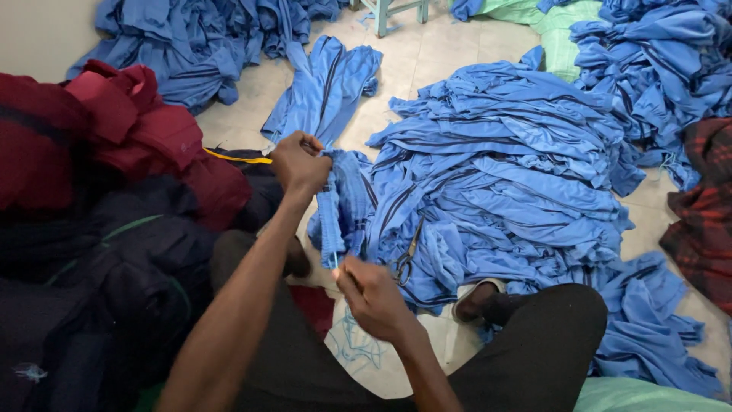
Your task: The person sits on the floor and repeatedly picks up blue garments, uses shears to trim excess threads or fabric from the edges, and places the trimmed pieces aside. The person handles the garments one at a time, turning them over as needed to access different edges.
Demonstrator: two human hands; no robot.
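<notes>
My left hand (pixel 299 162) is closed on the top of a blue garment piece (pixel 341 200) and holds it up over my lap. Below it, my right hand (pixel 372 294) pinches a thin loose thread (pixel 335 261) that hangs from the garment's lower edge. A pair of scissors (pixel 406 259) lies on the blue cloth just right of my right hand. A big heap of the same blue garments with dark stripes (pixel 503 168) spreads across the floor in front of me. My legs in dark trousers (pixel 534 343) are folded under the work.
Dark and maroon clothes (pixel 114 175) are stacked at my left. More blue garments (pixel 198 38) lie at the back left and the back right (pixel 671 69). A flat blue piece (pixel 328 84) rests on the tiled floor. Red plaid fabric (pixel 705 214) sits at the right edge.
</notes>
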